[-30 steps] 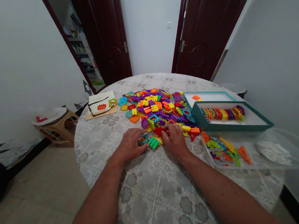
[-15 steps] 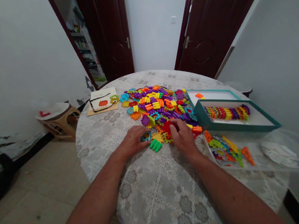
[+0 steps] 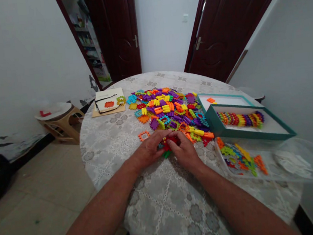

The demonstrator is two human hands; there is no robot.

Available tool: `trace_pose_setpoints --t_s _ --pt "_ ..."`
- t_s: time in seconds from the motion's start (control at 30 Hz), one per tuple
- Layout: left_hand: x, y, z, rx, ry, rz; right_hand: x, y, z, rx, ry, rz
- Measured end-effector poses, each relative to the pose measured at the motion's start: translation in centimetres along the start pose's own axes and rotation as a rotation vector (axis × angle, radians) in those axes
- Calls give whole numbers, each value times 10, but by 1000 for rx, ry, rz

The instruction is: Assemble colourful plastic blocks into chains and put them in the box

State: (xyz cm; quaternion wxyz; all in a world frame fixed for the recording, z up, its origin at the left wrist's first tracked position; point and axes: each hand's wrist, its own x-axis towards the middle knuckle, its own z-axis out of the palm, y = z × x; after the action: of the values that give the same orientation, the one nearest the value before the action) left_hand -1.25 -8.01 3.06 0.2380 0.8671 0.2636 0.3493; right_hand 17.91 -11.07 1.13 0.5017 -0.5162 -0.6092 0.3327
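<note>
My right hand (image 3: 184, 150) pinches a red plastic building piece (image 3: 171, 143) between thumb and fingers. Close against it, my left hand (image 3: 150, 148) is closed from the other side, its fingertips meeting the right ones; what it grips is mostly hidden, with a bit of blue showing. A green piece (image 3: 166, 154) peeks out below the hands. An orange square frame piece (image 3: 144, 135) lies just left of my left fingers. Beyond the hands spreads a pile of colourful interlocking pieces (image 3: 169, 106), purple, yellow, orange and blue among them.
Right of the pile stands a teal-edged box (image 3: 252, 132) holding a row of joined pieces (image 3: 240, 118); its lid (image 3: 227, 98) lies behind. In front is a clear plastic tray (image 3: 220, 157) with loose pieces. Glasses (image 3: 107, 110) rest on a notebook (image 3: 108, 94) at the left.
My hands have come together, the right one carrying the red piece leftward to the left hand. The orange frame piece now shows beside my left hand. The view has shifted slightly.
</note>
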Motion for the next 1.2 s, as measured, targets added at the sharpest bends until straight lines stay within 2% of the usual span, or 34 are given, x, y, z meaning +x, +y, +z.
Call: trace_pose_setpoints --t_s 0.13,0.27,0.37,0.47,0.53,0.67,0.77,0.9,1.1,1.2 --pt "-5 -7 -14 84 -2 15 2 -2 -3 122 26 70" --pt "-13 -23 -41 315 -16 -203 6 -7 -12 -21 107 71" --pt "-15 -27 -51 380 -130 -319 6 -9 -17 -92 139 69" --pt "-13 -24 -49 388 -243 -359 4 -9 -18 -133 137 46" --pt "-12 -23 -46 387 -255 -362 2 -10 -18 -162 102 18" --pt "-12 -24 -41 323 -225 -324 -1 -10 -17 -230 29 -40" --pt "-12 -25 -40 279 -151 -330 -2 -10 -17 -286 0 -62" --pt "-12 -26 -40 358 -53 -364 -3 -8 -16 -320 -22 -68" --pt "-14 -37 -38 399 -102 -404 0 -3 -17 -329 -31 -113" --pt "-16 -41 -37 374 -71 -388 -1 -3 -17 -334 -37 -114"
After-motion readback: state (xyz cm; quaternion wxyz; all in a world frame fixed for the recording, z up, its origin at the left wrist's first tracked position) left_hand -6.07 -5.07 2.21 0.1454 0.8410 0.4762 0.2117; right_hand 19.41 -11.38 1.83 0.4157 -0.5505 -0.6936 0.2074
